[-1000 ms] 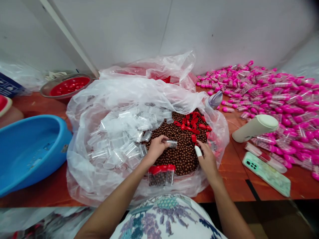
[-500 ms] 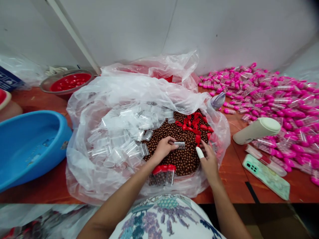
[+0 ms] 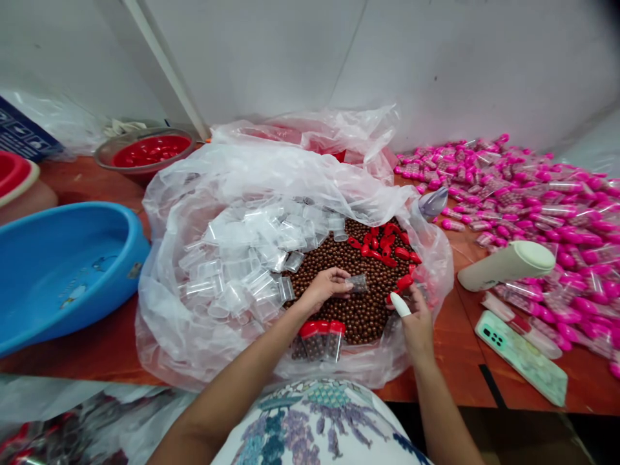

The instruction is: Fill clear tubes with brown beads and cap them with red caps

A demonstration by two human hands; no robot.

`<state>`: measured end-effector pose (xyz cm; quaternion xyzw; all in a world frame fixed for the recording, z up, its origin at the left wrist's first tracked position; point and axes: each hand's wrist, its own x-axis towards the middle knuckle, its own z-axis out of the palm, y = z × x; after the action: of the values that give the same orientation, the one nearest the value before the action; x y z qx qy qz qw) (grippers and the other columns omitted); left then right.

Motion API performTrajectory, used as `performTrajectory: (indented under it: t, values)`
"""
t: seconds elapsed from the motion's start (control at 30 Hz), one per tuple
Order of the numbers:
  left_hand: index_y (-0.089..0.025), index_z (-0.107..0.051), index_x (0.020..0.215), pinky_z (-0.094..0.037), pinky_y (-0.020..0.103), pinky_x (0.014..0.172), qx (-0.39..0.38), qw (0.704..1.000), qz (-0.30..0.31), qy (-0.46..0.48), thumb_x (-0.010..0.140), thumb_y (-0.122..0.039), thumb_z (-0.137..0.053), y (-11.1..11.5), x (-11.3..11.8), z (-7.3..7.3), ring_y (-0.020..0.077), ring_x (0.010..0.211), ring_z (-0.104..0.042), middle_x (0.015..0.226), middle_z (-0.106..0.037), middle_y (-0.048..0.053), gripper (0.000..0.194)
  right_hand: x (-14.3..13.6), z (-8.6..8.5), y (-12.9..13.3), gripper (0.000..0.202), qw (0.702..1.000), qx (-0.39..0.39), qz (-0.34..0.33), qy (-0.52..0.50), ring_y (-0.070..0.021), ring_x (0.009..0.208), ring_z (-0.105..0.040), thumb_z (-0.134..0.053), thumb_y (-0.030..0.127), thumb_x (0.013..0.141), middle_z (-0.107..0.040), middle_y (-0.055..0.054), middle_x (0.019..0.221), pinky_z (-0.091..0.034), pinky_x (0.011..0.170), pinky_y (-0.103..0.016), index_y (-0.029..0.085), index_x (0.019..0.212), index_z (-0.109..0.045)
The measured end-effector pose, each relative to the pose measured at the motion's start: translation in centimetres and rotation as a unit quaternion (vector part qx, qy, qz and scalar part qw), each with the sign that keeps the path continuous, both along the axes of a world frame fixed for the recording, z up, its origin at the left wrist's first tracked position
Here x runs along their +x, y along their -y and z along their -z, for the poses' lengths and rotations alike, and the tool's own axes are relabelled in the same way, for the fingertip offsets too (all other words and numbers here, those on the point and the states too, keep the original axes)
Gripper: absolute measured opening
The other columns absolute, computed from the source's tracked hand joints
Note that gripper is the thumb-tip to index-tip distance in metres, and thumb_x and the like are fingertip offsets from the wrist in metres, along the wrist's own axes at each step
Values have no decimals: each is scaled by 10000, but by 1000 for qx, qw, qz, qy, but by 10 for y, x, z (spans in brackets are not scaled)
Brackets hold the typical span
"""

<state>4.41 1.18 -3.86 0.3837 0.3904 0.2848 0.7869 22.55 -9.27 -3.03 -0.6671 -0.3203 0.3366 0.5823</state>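
Note:
My left hand [image 3: 330,288] pinches a small clear plastic tube [image 3: 358,283] lying tilted over a bed of brown beads [image 3: 361,319]. Just right of it, my right hand [image 3: 416,318], with a white cover on one finger, grips a red cap [image 3: 405,282] between thumb and fingers. Cap and tube are apart. More red caps [image 3: 387,244] lie on the beads behind. Clear tubes [image 3: 261,258] are heaped on the left of the beads. Near my body, a few red-capped tubes of beads [image 3: 321,339] lie side by side.
A translucent plastic bag [image 3: 159,290] surrounds beads and tubes. A blue basin [image 3: 130,232] is at left, a bowl of red pieces [image 3: 109,155] behind it. At right are a cream cylinder [image 3: 506,265], a phone [image 3: 523,358] and a heap of pink-capped tubes [image 3: 557,213].
My right hand has taken a red cap from the pile and drawn it slightly right and nearer. My left hand still holds the tube. The view has shifted a little left.

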Motion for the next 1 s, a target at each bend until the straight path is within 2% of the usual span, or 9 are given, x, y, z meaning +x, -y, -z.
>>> performTrajectory:
  t: [0.17,0.3,0.37,0.5,0.67,0.77,0.83,0.93,1.0]
  values:
    - [-140,-585,949,-523,289,679,-43,996,14,83,601,-215,-769,7,-13,-20,161,752,-642,847,-654,51,401,2,-5,2,362,999,29,-41,6,-180,803,-581,-613,317,741,-617,-54,985,-497,664,-302,211,1078,-535]
    - [-157,-580,1114,-513,287,728,-25,994,24,103,634,-205,-750,23,-21,-41,165,800,-640,940,-659,80,512,-1,-7,0,465,994,42,-103,-12,-217,891,-594,-587,284,756,-649,-76,950,-488,699,-324,222,1199,-459]
    - [-144,-593,1108,-505,290,754,-20,995,24,100,653,-215,-738,30,-22,-46,160,797,-639,909,-668,80,483,-4,-10,-2,519,991,34,-123,-25,-195,793,-599,-556,297,772,-646,-73,915,-488,654,-316,225,1267,-419]
    - [-135,-608,1085,-496,291,773,-13,996,2,86,649,-230,-741,37,-22,-44,153,792,-638,922,-671,82,466,-14,-22,-5,509,985,23,-161,-60,-110,561,-484,-486,305,807,-602,-33,885,-416,492,-242,257,1308,-407]
    - [-129,-615,1062,-495,308,777,-18,996,17,82,667,-263,-726,41,-23,-38,160,799,-636,937,-663,86,431,-22,-41,-6,515,977,13,-206,-48,-102,545,-451,-498,339,816,-599,-16,925,-403,501,-245,294,1318,-393]
    - [-133,-621,1042,-495,309,771,-23,996,21,86,677,-289,-717,43,-24,-37,158,795,-633,913,-660,79,408,-25,-49,-7,493,974,-4,-226,22,-131,620,-508,-513,372,818,-619,-27,955,-441,570,-275,288,1298,-432]
    - [-129,-628,1025,-497,303,757,-19,996,23,82,672,-311,-720,45,-25,-37,156,781,-630,890,-659,77,408,-27,-51,-8,446,972,-3,-225,72,-172,758,-559,-485,382,839,-624,-38,995,-465,664,-313,283,1273,-467]
    - [-125,-631,1026,-497,297,745,-5,997,22,68,668,-329,-721,48,-27,-37,154,773,-625,885,-657,79,422,-31,-51,-8,354,966,19,-223,130,-210,979,-540,-437,374,870,-608,-46,1082,-441,821,-362,265,1186,-553]
    - [-125,-632,1034,-498,297,742,6,998,18,61,665,-333,-722,50,-28,-38,154,776,-622,893,-655,80,432,-33,-49,-7,323,968,26,-210,138,-195,930,-552,-438,379,871,-614,-52,1061,-449,797,-338,245,1122,-591]
